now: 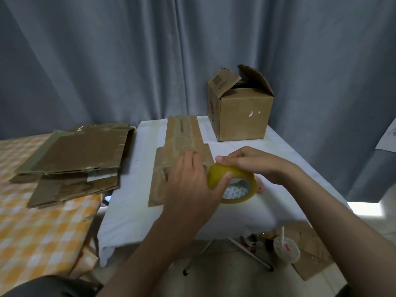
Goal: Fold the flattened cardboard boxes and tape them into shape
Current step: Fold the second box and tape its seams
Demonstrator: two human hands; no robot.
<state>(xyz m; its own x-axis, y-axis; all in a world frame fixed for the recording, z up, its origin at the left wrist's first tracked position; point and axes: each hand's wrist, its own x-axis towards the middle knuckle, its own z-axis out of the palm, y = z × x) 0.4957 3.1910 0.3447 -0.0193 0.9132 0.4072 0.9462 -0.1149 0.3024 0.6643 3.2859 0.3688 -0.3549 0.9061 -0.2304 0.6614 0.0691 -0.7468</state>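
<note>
A yellowish roll of clear tape [237,185] is held above the white table [132,189], near its front. My left hand [192,185] grips the roll from the left, thumb on its rim. My right hand [255,161] pinches the roll's top edge with thumb and fingertips. Behind my left hand a flattened cardboard box [182,146] lies lengthwise on the table. A folded-up cardboard box [242,112] stands at the table's back right with its top flaps loose and open.
A stack of flattened cardboard boxes [72,159] lies on the orange checked table [42,232] at left. A pink object [260,186] peeks out behind the roll. On the floor at lower right are a plastic cup with a straw [286,248] and a cardboard sheet [310,254]. Grey curtains hang behind.
</note>
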